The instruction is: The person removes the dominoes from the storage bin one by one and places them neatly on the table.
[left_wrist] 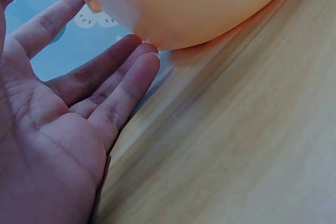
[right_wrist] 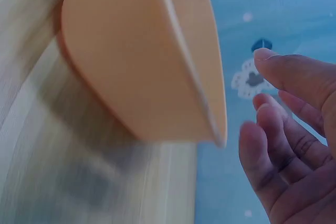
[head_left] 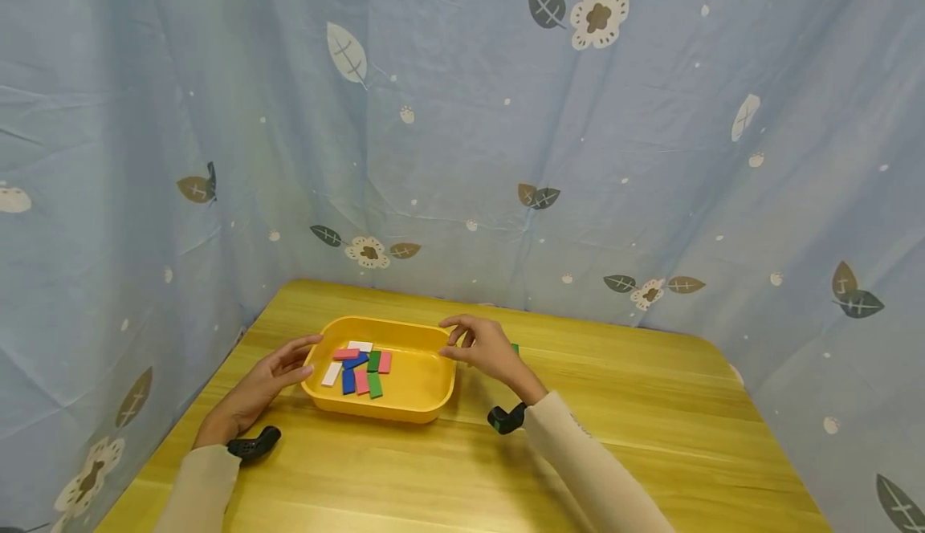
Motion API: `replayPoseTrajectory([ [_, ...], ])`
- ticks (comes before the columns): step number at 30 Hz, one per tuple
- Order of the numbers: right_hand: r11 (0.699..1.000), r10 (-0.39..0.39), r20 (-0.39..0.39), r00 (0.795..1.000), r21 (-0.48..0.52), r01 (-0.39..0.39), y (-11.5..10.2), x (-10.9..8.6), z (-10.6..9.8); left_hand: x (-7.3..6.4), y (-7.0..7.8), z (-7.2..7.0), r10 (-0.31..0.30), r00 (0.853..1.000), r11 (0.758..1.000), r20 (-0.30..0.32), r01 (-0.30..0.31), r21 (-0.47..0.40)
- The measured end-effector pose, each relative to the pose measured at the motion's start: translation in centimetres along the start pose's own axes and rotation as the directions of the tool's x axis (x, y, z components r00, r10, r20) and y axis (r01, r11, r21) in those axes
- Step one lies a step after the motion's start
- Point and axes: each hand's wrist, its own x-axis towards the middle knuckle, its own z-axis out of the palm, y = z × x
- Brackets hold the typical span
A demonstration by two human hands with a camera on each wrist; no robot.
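Note:
A yellow plastic tub point(head_left: 405, 415) with rounded corners sits upright on the table. Flat domino-like tiles in white, pink, blue and green lie loosely in its left half, among them a blue tile point(head_left: 348, 381) and a white tile point(head_left: 332, 374). At the tub's left end is my left hand point(head_left: 269, 376); in the left wrist view its fingers point(left_wrist: 123, 87) reach the outer wall, mostly straight. My right hand point(head_left: 486, 348) hovers by the right rim, thumb and fingers loosely bent with nothing between them. The right wrist view shows a gap between that hand and the tub wall point(right_wrist: 121, 61).
Just beyond the right hand, a small green piece point(head_left: 515, 349) on the wooden table point(head_left: 614, 412) is mostly hidden. A blue patterned curtain point(head_left: 462, 132) hangs behind the table and at its sides. Each wrist wears a black device point(head_left: 254, 444).

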Motion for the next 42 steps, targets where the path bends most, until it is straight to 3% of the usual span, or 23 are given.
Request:
replayPoseTrajectory([
  [4, 0.998, 0.006, 0.037, 0.999, 0.069, -0.008, -0.9, 0.7, 1.0, 0.1, 0.0, 0.0, -0.004, 1.0, 1.0, -0.003, 0.004, 0.002],
  [13, 0.997, -0.033, 0.095, 0.995, 0.068, 0.026, -2.6, 1.8, 3.6, 0.3, -0.1, -0.1, -0.011, 1.0, 1.0, -0.002, 0.011, -0.005],
  [25, 0.999, -0.045, 0.2, 0.979, -0.014, 0.049, -3.3, 2.5, 6.4, 0.3, -0.1, -0.1, -0.033, 0.999, 0.999, -0.001, 0.033, -0.001],
  [32, 1.0, -0.002, 0.293, 0.956, 0.001, 0.002, -3.2, 2.5, 7.0, 0.4, -0.1, -0.1, -0.034, 0.999, 0.999, 0.0, 0.034, 0.007],
  [42, 0.996, 0.022, 0.319, 0.948, -0.092, 0.008, -3.1, 2.6, 8.6, 0.3, -0.1, -0.1, -0.028, 1.0, 1.0, -0.007, 0.028, 0.004],
])
